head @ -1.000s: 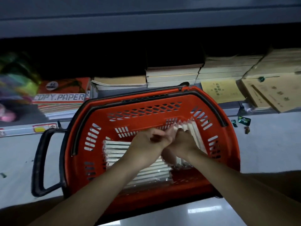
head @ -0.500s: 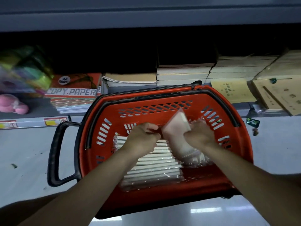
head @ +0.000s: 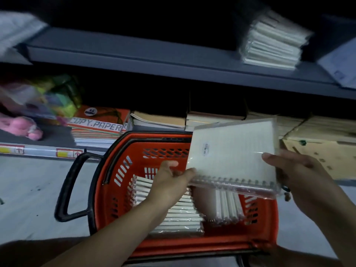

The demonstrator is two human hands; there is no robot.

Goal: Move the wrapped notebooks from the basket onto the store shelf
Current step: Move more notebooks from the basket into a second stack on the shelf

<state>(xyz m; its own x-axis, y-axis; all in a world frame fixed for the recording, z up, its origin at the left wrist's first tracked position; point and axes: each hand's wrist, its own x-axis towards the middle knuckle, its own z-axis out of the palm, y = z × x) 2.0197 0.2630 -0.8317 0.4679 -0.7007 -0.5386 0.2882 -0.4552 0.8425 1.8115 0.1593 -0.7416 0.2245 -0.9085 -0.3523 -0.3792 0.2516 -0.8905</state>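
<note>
A pack of wrapped white spiral notebooks point(head: 231, 153) is lifted above the red basket point(head: 123, 182), cover facing me and spiral edge toward me. My left hand point(head: 171, 182) grips its lower left corner. My right hand point(head: 300, 174) holds its right edge, thumb on the cover. More wrapped notebooks point(head: 173, 214) lie in the basket below, partly hidden by my left arm. A stack of wrapped notebooks point(head: 271, 43) rests on the grey upper shelf point(head: 134, 53) at the right.
The lower shelf holds copy paper packs point(head: 98, 124), tan exercise books point(head: 159, 120), brown-covered books point(head: 323, 147) and a pink toy point(head: 21, 126). The basket's black handle point(head: 67, 185) sticks out left over the pale floor. Paper lies at the upper shelf's right end point(head: 342, 66).
Both hands have lifted the notebook pack out of the basket and turned it flat-faced toward me. The view has tilted up, showing the upper shelf with its stack.
</note>
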